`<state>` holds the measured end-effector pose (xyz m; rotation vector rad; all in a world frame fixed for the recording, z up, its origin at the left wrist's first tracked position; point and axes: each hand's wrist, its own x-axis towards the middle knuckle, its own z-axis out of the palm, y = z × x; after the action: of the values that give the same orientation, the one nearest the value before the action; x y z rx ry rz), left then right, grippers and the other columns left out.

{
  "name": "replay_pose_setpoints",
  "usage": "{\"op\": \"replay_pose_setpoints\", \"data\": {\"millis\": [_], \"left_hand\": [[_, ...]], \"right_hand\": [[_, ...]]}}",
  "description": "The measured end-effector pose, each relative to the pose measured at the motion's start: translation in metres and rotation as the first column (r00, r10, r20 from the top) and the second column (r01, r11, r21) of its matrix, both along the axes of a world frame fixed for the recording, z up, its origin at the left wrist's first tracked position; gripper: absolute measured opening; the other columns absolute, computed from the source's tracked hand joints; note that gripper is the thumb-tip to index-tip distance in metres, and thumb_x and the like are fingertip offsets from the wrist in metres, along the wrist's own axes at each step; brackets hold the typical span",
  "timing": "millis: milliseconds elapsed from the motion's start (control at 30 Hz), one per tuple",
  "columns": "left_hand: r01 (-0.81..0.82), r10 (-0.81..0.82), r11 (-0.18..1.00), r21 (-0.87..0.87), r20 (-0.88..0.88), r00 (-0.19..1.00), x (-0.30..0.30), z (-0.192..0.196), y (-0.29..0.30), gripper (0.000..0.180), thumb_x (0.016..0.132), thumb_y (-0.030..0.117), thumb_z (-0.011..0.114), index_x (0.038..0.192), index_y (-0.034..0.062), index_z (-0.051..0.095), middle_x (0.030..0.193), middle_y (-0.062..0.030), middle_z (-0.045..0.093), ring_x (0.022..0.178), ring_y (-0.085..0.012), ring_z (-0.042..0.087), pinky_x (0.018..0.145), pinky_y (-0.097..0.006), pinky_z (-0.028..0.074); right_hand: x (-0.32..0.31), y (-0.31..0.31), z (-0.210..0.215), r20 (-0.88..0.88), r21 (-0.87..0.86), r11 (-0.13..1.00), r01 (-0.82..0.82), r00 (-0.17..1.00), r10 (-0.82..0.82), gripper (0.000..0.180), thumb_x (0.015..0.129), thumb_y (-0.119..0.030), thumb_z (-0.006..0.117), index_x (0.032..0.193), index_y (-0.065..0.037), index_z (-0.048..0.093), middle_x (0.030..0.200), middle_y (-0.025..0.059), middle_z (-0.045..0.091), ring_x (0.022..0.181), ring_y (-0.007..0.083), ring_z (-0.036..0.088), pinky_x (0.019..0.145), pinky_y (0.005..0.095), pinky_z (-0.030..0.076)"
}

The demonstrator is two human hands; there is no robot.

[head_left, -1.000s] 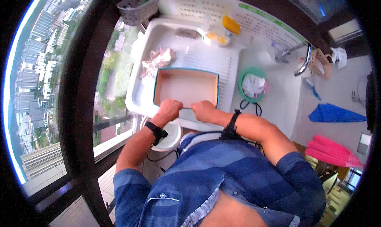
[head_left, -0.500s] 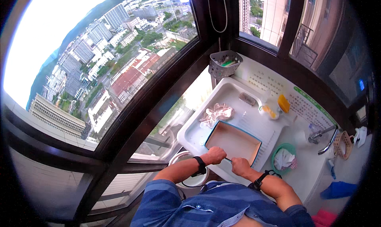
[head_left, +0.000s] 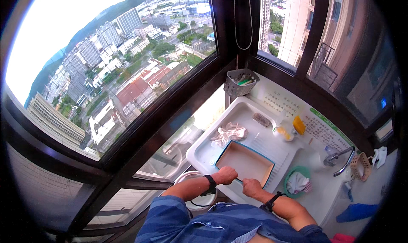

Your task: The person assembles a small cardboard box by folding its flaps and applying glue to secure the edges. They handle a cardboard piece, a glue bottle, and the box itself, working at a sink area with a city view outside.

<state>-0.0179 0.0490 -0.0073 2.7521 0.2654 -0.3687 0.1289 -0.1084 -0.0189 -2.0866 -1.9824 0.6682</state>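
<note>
A rectangular tray (head_left: 247,161) with a blue rim and a tan inside lies in the white washing sink (head_left: 204,147). My left hand (head_left: 225,174) is closed on the tray's near edge at its left corner. My right hand (head_left: 251,186) grips the same near edge a little to the right. Both wrists wear dark bands. A crumpled pale cloth (head_left: 230,132) lies in the sink just beyond the tray.
A grey basket (head_left: 240,81) hangs at the window corner. A brush (head_left: 261,119), a yellow sponge (head_left: 299,125), a green bowl with a cloth (head_left: 297,182), a tap (head_left: 340,160) and a blue cloth (head_left: 357,211) surround the sink. Large windows overlook a city.
The view has tilted up and away, so the sink looks smaller and lower. Both hands still hold the tray's near edge.
</note>
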Motion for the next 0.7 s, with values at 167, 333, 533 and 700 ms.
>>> {"op": "replay_pose_setpoints", "data": {"millis": [167,333,533,700], "left_hand": [[-0.003,0.003,1.000,0.021,0.005,1.000,-0.0029,-0.0072,0.0001,0.009,0.070,0.009,0.064,0.077,0.0111,0.070,0.074,-0.0151,0.067,0.071,-0.0362,0.067,0.060,-0.048,0.054],[0.006,-0.006,1.000,0.020,0.009,1.000,-0.0020,0.0012,-0.0011,0.009,0.070,0.006,0.062,0.075,0.0082,0.070,0.074,-0.0163,0.067,0.072,-0.0367,0.067,0.061,-0.047,0.054],[-0.006,0.006,1.000,0.016,-0.007,1.000,-0.0025,-0.0021,-0.0006,0.010,0.071,0.007,0.062,0.077,0.0091,0.070,0.076,-0.0162,0.068,0.074,-0.0363,0.067,0.062,-0.047,0.054],[0.018,-0.017,1.000,0.017,-0.031,0.999,-0.0016,-0.0017,-0.0010,0.011,0.073,0.008,0.061,0.078,0.0096,0.070,0.078,-0.0160,0.068,0.076,-0.0362,0.067,0.063,-0.047,0.054]], "right_hand": [[-0.0023,0.0005,-0.0032,0.022,-0.022,1.000,-0.002,1.000,0.003,0.013,0.081,-0.014,0.059,0.080,-0.004,0.066,0.072,0.0227,0.066,0.070,0.0395,0.067,0.068,0.0492,0.054],[-0.0023,-0.0001,0.0008,0.004,-0.031,0.999,0.014,1.000,-0.014,0.015,0.083,-0.017,0.060,0.080,-0.004,0.066,0.074,0.0223,0.067,0.071,0.0397,0.067,0.068,0.0499,0.054],[-0.0024,-0.0004,-0.0014,0.016,-0.035,0.999,0.006,1.000,-0.005,0.015,0.083,-0.017,0.060,0.080,-0.004,0.065,0.073,0.0218,0.067,0.071,0.0397,0.067,0.068,0.0498,0.054],[-0.0024,0.0004,-0.0030,0.023,-0.053,0.999,-0.005,1.000,0.006,0.013,0.078,-0.013,0.059,0.082,-0.002,0.064,0.074,0.0232,0.067,0.071,0.0402,0.068,0.067,0.0508,0.055]]}}
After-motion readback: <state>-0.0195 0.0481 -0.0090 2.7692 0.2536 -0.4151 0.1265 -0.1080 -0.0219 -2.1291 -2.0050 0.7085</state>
